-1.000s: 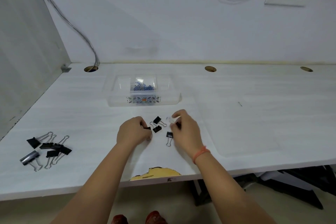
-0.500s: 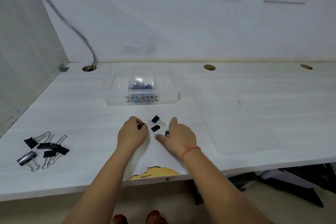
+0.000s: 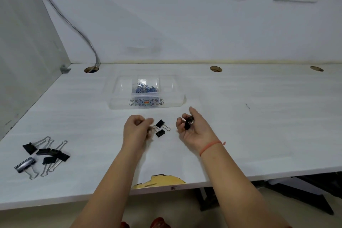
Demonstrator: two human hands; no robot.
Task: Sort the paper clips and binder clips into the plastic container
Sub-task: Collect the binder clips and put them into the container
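Note:
My right hand (image 3: 194,132) is turned palm up just above the desk and cups small black binder clips (image 3: 189,124) in its curled fingers. My left hand (image 3: 137,128) is motion-blurred, with its fingers curled and a dark smear at its fingertips that looks like a small binder clip. Between the hands two small black binder clips (image 3: 160,128) lie on the desk. Behind them stands the clear plastic container (image 3: 118,98), whose middle compartment holds blue paper clips (image 3: 146,89). Several larger black binder clips (image 3: 44,154) lie in a pile at the front left.
The white desk (image 3: 259,126) has a chipped patch (image 3: 162,181) on its front edge and cable holes (image 3: 216,69) along the back. A grey partition (image 3: 24,52) closes the left side. Cables (image 3: 81,33) run down the wall into the left hole.
My right hand has lifted off the desk and turned palm up with the small clips in it. The clip that lay by that hand is gone from the desk. My left hand rose slightly.

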